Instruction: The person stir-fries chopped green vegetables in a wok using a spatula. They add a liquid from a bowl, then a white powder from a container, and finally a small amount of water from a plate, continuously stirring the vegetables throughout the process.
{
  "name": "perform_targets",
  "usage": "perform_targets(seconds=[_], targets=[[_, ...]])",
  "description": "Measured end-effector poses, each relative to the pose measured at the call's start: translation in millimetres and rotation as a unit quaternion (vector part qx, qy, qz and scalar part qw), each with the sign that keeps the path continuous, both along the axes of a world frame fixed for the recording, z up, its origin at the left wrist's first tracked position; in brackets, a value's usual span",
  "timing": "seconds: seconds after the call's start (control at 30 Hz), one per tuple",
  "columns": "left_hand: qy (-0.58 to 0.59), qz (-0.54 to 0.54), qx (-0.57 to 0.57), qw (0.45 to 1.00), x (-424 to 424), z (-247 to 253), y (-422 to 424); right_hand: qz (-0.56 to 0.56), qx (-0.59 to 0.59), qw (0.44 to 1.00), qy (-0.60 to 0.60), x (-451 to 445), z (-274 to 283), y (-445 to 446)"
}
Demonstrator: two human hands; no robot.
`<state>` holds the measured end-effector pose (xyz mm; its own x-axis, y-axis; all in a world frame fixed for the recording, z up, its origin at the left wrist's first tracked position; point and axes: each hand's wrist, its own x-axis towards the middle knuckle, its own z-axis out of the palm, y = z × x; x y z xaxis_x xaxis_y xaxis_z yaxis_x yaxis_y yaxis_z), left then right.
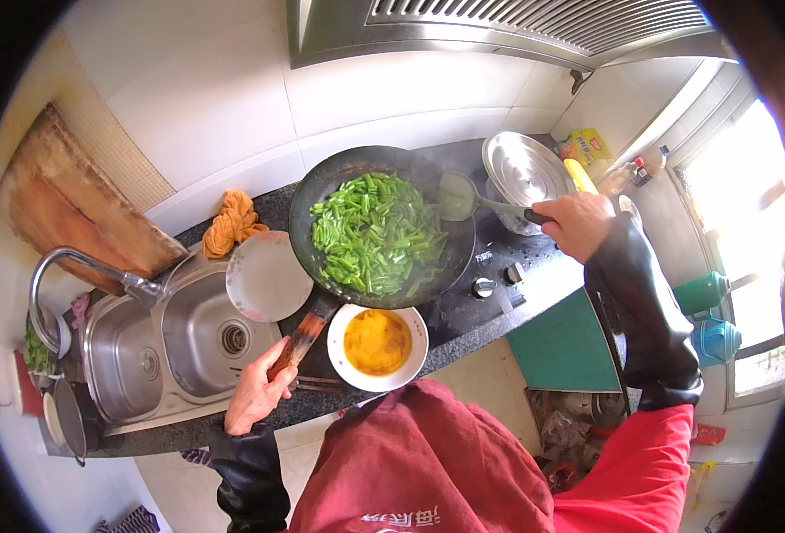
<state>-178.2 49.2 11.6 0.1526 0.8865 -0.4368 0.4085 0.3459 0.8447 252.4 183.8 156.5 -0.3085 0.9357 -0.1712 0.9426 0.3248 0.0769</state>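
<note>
My left hand (pixel 259 386) grips the wooden handle (pixel 301 338) of a dark wok (pixel 456 266) over the gas stove. Chopped green vegetables (pixel 379 233), perhaps green beans, lie in the wok, with faint steam at its right. In my right hand (pixel 582 223) is the dark handle of a spatula (pixel 459 196); its wide blade rests over the wok's right side, near the greens. Just below the wok stands a white bowl (pixel 421 336) of yellow liquid (pixel 377 341) that looks like beaten egg. A white plate (pixel 267 280) with a floral rim sits left of the wok, overhanging the sink.
A double steel sink (pixel 166 360) with a curved faucet (pixel 93 256) is at left. A wooden cutting board (pixel 79 200) leans behind it, near an orange cloth (pixel 232 223). A metal lid (pixel 526 166) stands right of the wok, and a range hood (pixel 486 40) hangs above.
</note>
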Motion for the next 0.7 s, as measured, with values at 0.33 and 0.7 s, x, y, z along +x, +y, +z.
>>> perform_targets(seconds=[0.33, 0.7], targets=[[-0.02, 0.016, -0.012, 1.0, -4, -2, -5, 0.054, -0.066, 0.933, 0.349, -5, -107, 43], [-0.033, 0.006, -0.027, 0.999, 2, -7, -3, 0.141, 0.027, 0.983, 0.117, -38, -102, 31]])
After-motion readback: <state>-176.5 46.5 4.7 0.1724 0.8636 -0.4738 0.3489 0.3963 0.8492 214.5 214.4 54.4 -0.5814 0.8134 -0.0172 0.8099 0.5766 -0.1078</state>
